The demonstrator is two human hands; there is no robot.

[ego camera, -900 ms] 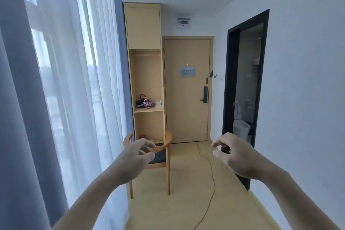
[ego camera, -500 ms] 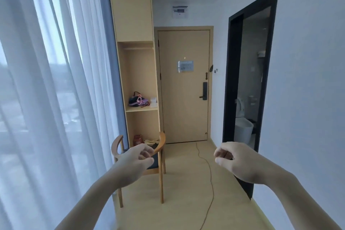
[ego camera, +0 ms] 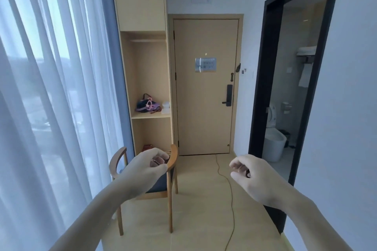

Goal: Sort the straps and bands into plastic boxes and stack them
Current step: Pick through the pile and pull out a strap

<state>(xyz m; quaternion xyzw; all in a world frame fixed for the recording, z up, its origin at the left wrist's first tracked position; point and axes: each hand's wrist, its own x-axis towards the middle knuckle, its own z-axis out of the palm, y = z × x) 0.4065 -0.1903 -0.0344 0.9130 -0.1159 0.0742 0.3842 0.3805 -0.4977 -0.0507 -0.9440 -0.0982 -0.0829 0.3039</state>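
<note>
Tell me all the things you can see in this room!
curtains: several folds, see-through white, along the left side
shelf unit: one, light wood, left of the door
straps and bands: one tangled pile, pink, purple and dark, on the middle shelf
plastic boxes: count unclear, clear, right beside the pile
chair: one, wood with dark seat, below the shelves
door: one, tan, shut, straight ahead
cable: one, dark, trailing along the floor
toilet: one, white, through the black doorway on the right
left hand: one, fingers loosely curled, holds nothing
right hand: one, fingers loosely curled, holds nothing
</note>
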